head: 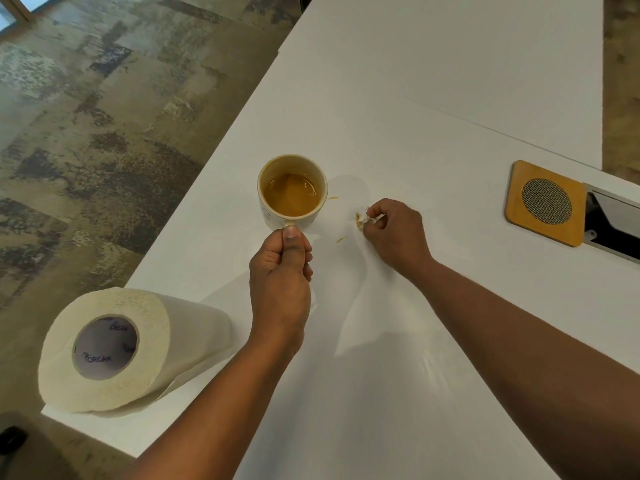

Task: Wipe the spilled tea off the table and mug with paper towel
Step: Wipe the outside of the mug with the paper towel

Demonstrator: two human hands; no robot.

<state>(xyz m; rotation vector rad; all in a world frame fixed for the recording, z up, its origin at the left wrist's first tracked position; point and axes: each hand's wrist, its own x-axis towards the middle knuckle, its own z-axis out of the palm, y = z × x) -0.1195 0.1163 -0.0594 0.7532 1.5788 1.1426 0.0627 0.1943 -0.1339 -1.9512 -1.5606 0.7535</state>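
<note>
The left hand (280, 268) was closed around the handle of the mug (292, 192), thumb pressed on top, holding it upright on the white table (433, 98). The mug was about half full of amber tea. The right hand (394, 230) pinched a small wad of paper towel (369, 220) against the table just right of the mug, its tip stained yellow at a tea drop. Two more small tea spots (340, 240) lay near the mug. A paper towel roll (131, 348) lay on its side at the near left corner, and a wooden coaster (545, 202) sat well to the right
</note>
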